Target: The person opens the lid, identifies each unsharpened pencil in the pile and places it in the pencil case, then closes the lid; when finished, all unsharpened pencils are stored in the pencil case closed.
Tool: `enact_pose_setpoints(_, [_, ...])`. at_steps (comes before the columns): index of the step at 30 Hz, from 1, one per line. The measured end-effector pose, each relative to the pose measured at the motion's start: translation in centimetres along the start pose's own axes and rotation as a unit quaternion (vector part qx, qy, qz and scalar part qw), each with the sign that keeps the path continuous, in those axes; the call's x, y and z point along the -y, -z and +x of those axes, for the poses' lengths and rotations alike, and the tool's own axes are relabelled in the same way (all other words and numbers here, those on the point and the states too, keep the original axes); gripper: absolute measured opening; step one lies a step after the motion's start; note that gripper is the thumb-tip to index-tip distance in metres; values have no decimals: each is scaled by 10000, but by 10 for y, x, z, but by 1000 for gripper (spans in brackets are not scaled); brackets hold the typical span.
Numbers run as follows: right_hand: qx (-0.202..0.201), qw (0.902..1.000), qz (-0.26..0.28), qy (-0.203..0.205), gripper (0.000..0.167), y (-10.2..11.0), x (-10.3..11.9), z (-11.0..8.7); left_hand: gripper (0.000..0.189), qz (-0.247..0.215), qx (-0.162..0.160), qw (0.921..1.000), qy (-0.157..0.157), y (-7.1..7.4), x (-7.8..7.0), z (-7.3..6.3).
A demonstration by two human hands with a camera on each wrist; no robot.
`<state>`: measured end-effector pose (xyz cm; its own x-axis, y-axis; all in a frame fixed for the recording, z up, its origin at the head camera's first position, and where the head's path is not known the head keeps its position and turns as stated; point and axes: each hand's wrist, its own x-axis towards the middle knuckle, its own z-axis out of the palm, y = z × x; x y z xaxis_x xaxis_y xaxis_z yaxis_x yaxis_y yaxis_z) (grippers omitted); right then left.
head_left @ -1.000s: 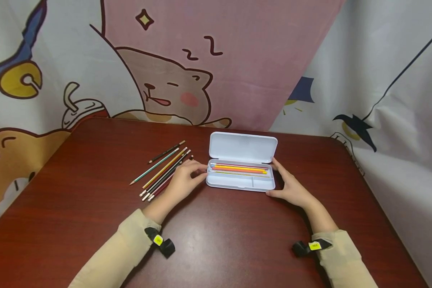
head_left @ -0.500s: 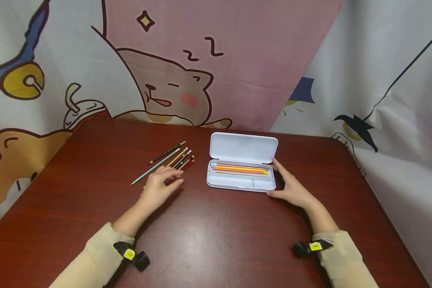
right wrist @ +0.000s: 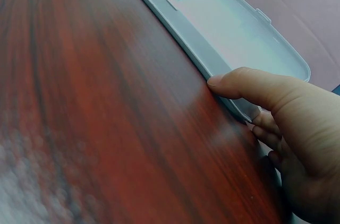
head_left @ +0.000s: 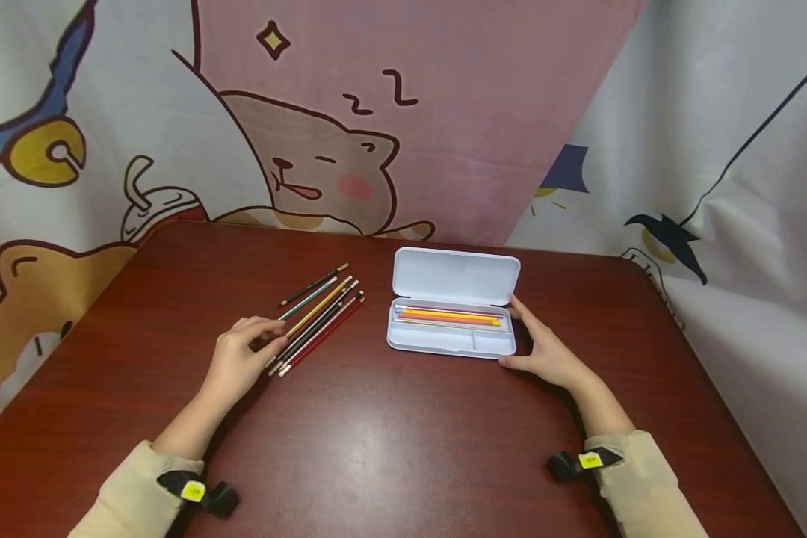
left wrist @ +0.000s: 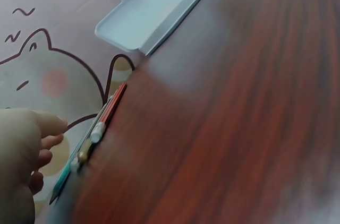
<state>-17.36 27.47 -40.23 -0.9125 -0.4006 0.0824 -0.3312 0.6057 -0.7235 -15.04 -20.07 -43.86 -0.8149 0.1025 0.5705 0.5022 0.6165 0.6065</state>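
A white pencil case [head_left: 437,342] lies on the table with its lid [head_left: 455,275] raised. Several yellow, orange and other slim pencils [head_left: 449,317] fill its back compartment. My right hand [head_left: 548,355] holds the case's right end, thumb [right wrist: 234,82] at the front corner and fingers behind. To the left is a slanted row of loose pencils, among them a red pencil [head_left: 329,331], a teal pencil [head_left: 309,297] and a dark pencil [head_left: 314,285]. My left hand [head_left: 244,355] hovers at the row's near-left side, thumb and fingers apart, overlapping part of the teal pencil.
The dark red wooden table [head_left: 376,448] stretches around the case and pencils. Behind it hangs a printed curtain [head_left: 477,112] with a sleeping cartoon animal. A black camera [head_left: 220,499] is strapped on the left wrist, another camera [head_left: 563,466] on the right.
My left hand has moved left and toward me, from the case's left end across the loose pencils to their near-left side. My right hand stays on the case.
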Motion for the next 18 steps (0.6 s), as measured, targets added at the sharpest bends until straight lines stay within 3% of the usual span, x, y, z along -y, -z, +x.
enact_pose_setpoints(7, [-14, 10000, 30, 55, 104, 1, 0, -1, 21, 315, 258, 9985, 371, 9, 8, -7])
enact_pose_setpoints(18, [-12, 10000, -4, -2, 104, -1, -7, 1, 20, 541, 426, 9962, 535, 10, 10, -8])
